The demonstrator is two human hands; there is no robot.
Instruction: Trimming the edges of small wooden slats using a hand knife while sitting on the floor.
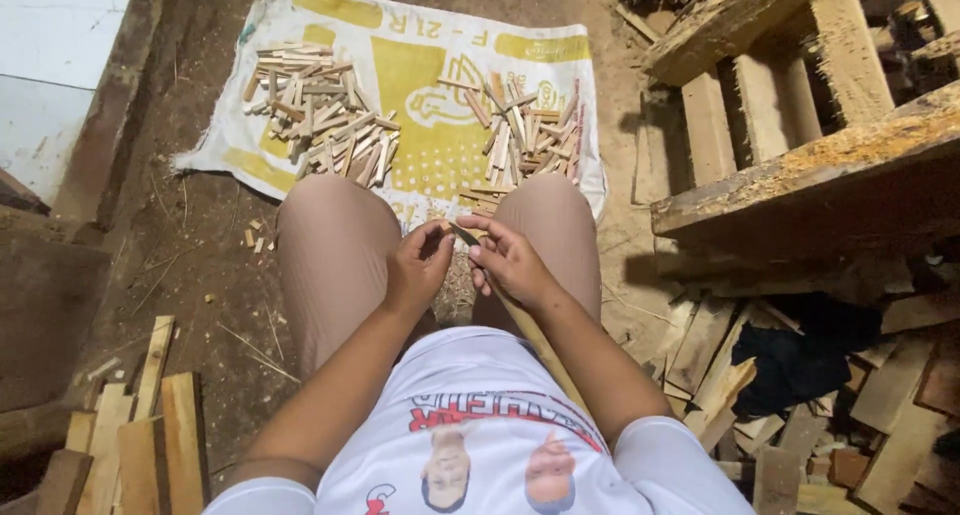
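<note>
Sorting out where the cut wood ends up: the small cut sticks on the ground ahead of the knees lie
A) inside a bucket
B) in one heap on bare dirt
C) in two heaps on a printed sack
C: two separate heaps of small sticks lie on the white and yellow sack spread on the dirt.

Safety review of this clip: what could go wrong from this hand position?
1. The left hand and right hand pinch a small dark blade-like piece between close fingertips; a slip could nick a finger.
2. The work sits just above the bare knees, so a slip could reach skin.
3. The long stick under the right forearm could shift and jolt the grip.
</note>
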